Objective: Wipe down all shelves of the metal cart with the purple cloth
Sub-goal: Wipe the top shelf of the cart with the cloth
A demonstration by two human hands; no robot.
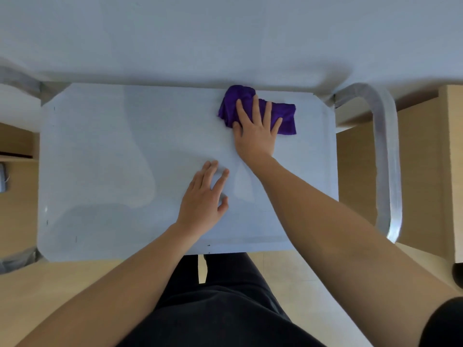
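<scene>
The metal cart's top shelf [112,151] fills the middle of the view, pale and reflective. A crumpled purple cloth [285,115] lies at its far right corner. My right hand [255,131] presses flat on the cloth, fingers spread over it and pointing away from me. My left hand [205,199] rests flat on the bare shelf nearer to me, fingers apart, holding nothing. The lower shelves are hidden beneath the top one.
The cart's curved metal handle [385,159] arches along the right side. A white wall [225,33] stands just beyond the far edge. Light wooden floor [50,291] and wooden furniture [448,171] surround the cart. My dark-trousered legs [225,309] stand at the near edge.
</scene>
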